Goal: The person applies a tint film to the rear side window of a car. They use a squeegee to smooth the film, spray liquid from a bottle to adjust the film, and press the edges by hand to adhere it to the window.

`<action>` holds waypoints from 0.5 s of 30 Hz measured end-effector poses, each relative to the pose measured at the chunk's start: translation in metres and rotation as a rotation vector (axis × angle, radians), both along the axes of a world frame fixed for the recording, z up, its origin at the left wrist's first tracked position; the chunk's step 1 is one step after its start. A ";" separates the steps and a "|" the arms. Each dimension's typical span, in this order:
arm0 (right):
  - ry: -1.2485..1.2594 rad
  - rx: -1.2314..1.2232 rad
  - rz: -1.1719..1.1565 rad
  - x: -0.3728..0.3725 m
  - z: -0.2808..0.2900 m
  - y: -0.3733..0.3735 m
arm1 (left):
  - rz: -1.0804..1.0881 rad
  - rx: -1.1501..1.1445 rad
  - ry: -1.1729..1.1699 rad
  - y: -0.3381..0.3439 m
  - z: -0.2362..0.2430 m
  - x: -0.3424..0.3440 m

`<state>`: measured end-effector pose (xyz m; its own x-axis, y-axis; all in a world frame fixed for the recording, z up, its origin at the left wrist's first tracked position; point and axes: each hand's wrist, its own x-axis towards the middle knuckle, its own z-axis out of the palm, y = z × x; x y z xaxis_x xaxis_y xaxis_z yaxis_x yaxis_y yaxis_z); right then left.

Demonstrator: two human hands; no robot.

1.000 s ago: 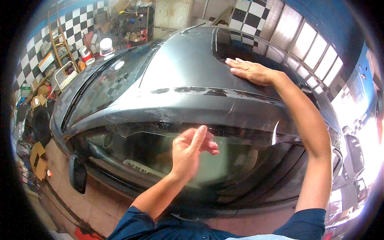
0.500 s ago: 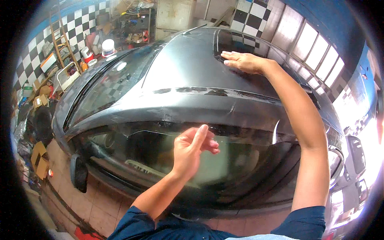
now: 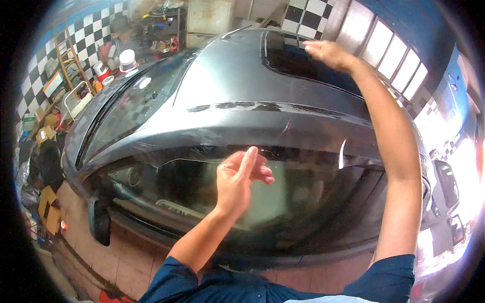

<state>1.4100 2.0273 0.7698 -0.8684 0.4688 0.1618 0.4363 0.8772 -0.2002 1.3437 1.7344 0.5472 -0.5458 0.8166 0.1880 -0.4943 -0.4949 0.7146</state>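
Observation:
A grey car with a glossy roof [image 3: 222,76] fills the middle. My right hand [image 3: 329,54] reaches across the roof to the dark sunroof panel [image 3: 288,58], fingers extended and nothing in them. Whether it touches the glass or hovers just over it, I cannot tell. In front of the near side window [image 3: 283,202], my left hand [image 3: 236,177] is raised with the thumb up and the fingers loosely bent, holding nothing. Between the hands runs a roof-edge strip [image 3: 262,106] with patchy dark and pale marks.
A side mirror [image 3: 99,221] juts out at the near left. Beyond the windshield [image 3: 136,96] stand a white bucket [image 3: 128,59], a wooden ladder [image 3: 70,55] and a cluttered shelf [image 3: 162,30]. Cardboard boxes [image 3: 49,209] lie on the left, and bright windows [image 3: 391,48] line the far right.
My right hand has moved away from the sunroof's front edge, farther back and to the right over the panel. My left hand keeps nearly the same pose. The view has shifted slightly.

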 end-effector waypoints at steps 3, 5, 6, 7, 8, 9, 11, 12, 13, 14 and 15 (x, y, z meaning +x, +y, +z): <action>-0.059 0.068 0.024 0.008 -0.048 0.003 | -0.028 0.028 -0.007 0.005 0.000 0.004; -0.182 0.046 0.010 0.000 -0.067 -0.037 | -0.007 0.024 0.005 0.003 -0.001 0.002; -0.130 0.178 0.110 0.001 -0.076 -0.043 | -0.008 0.025 0.006 0.002 -0.001 0.001; -0.160 -0.043 0.092 0.004 -0.067 -0.044 | -0.008 0.025 0.006 0.001 -0.001 0.000; -0.190 -0.265 0.077 0.010 -0.050 -0.043 | -0.002 0.016 0.010 0.001 -0.001 -0.001; -0.225 -0.488 0.069 0.013 -0.038 -0.040 | 0.011 0.004 0.009 0.001 -0.002 -0.002; 0.036 -0.192 0.037 0.036 -0.023 -0.027 | -0.005 0.009 0.002 0.000 -0.002 -0.003; -0.005 -0.089 -0.052 0.046 -0.021 -0.018 | -0.032 0.028 -0.002 0.002 -0.001 -0.002; -0.043 0.013 -0.134 0.050 -0.025 -0.012 | -0.054 0.046 -0.001 0.003 -0.001 -0.001; -0.078 0.013 -0.125 0.051 -0.036 -0.007 | -0.061 0.041 -0.004 0.004 -0.002 0.000; -0.113 0.016 -0.116 0.049 -0.048 -0.006 | -0.068 0.040 -0.008 0.005 -0.002 0.001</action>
<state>1.4586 2.0217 0.7215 -0.8217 0.5650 0.0745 0.5537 0.8224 -0.1305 1.3452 1.7390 0.5452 -0.4907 0.8437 0.2176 -0.5333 -0.4883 0.6908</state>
